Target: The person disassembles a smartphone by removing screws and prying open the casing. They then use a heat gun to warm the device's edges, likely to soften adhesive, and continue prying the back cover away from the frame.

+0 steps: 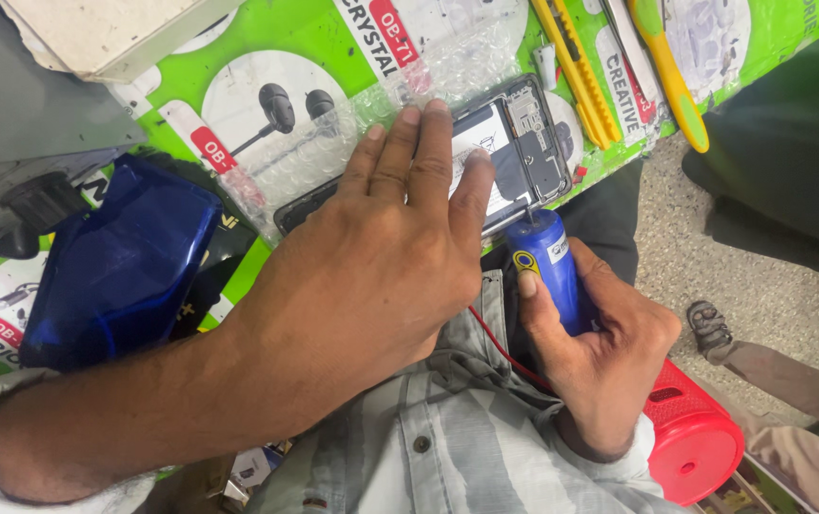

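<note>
**Holding the phone flat while the blue driver works**

Fingers (409, 152) of the left hand (381, 257) lie spread and flat on top of the open phone (514, 143), pressing it down. Fingers (535, 314) of the right hand (600, 352) are curled tight around a blue electric screwdriver (547, 262), with the thumb along its side.

The phone lies on the green worktop (314, 38), at about 12 o'clock from the person's chest. Its back cover is off and the insides show. It rests on a sheet of bubble wrap (333, 143). The thin tip of the screwdriver touches the phone's near edge, at about 5 o'clock from the flat hand. A red wire (500, 347) runs from the screwdriver toward the shirt.

To do this well, I think the flat hand should keep the phone from sliding, and the tip should stand straight in the screw so it does not slip.

A shiny blue bag (119, 266) sits at 9 o'clock. Yellow cutters (576, 67) lie at 1 o'clock. A red round speaker (695, 438) is at 4 o'clock, just beside the right wrist.
</note>
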